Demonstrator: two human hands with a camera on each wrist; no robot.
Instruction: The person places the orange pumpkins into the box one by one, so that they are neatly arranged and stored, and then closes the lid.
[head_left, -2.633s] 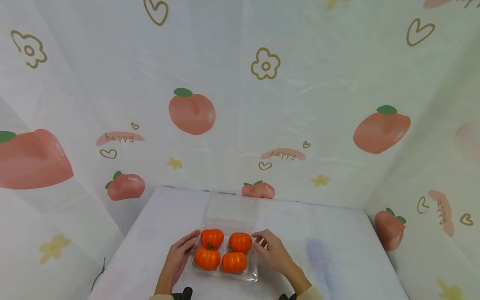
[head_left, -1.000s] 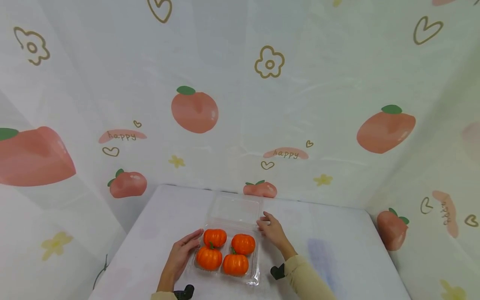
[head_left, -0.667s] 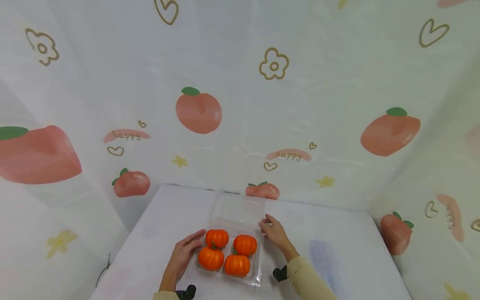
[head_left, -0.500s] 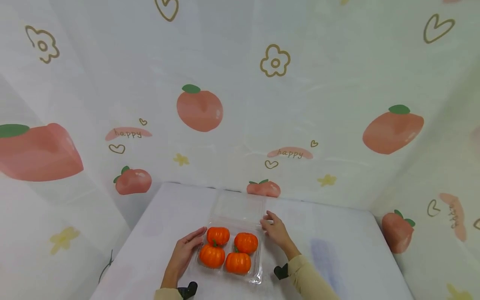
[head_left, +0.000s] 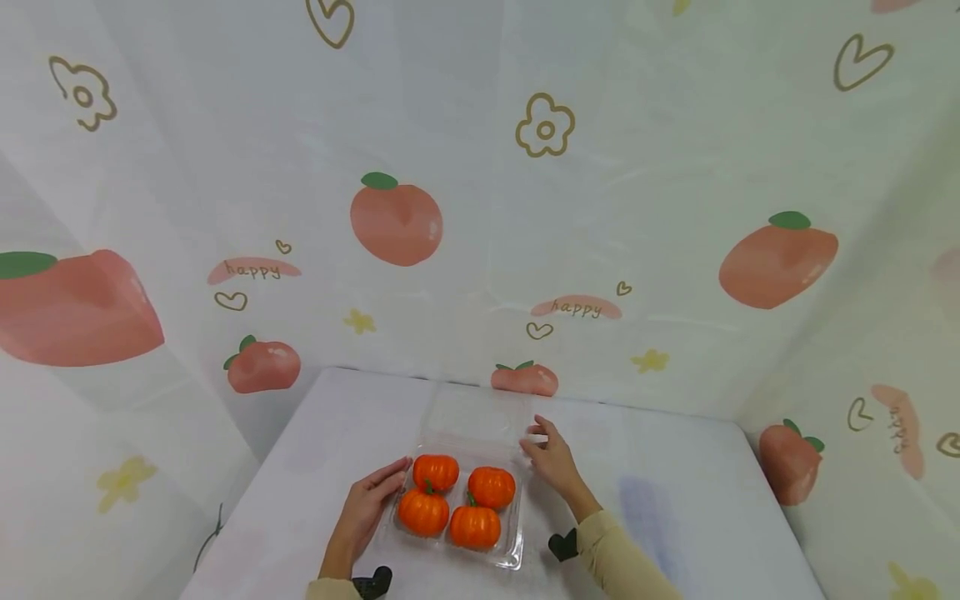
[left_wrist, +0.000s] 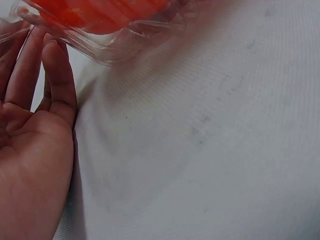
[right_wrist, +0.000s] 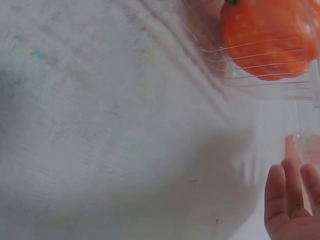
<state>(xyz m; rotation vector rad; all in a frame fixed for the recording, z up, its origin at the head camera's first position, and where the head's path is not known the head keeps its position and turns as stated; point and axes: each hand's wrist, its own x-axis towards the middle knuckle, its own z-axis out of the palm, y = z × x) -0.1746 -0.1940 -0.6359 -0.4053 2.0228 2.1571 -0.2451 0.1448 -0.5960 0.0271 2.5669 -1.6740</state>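
Observation:
On the table lies a clear plastic clamshell box (head_left: 512, 552), its lid (head_left: 476, 417) folded back toward the wall. Several small orange pumpkins (head_left: 423, 512) with green stems sit in the box's compartments. My left hand (head_left: 364, 503) rests along the left side of the box. In the left wrist view, that hand's extended fingers (left_wrist: 60, 75) reach the clear rim. At the right, near the hinge, my right hand (head_left: 553, 463) has its fingers at the lid's edge. The right wrist view shows those fingers (right_wrist: 292, 187) fairly straight beside the clear plastic; the thumb is hidden there.
A white cloth covers the table (head_left: 600, 500). A fabric wall (head_left: 487, 250) printed with fruit, hearts and flowers stands close behind and at both sides. A dark cord (head_left: 208, 537) hangs at the left edge. Each wrist wears a black strap piece (head_left: 562, 546).
My right hand has moved from beside the right pumpkins away from me to the lid's edge near the hinge. My left hand stays at the box's left side. The head view has shifted slightly.

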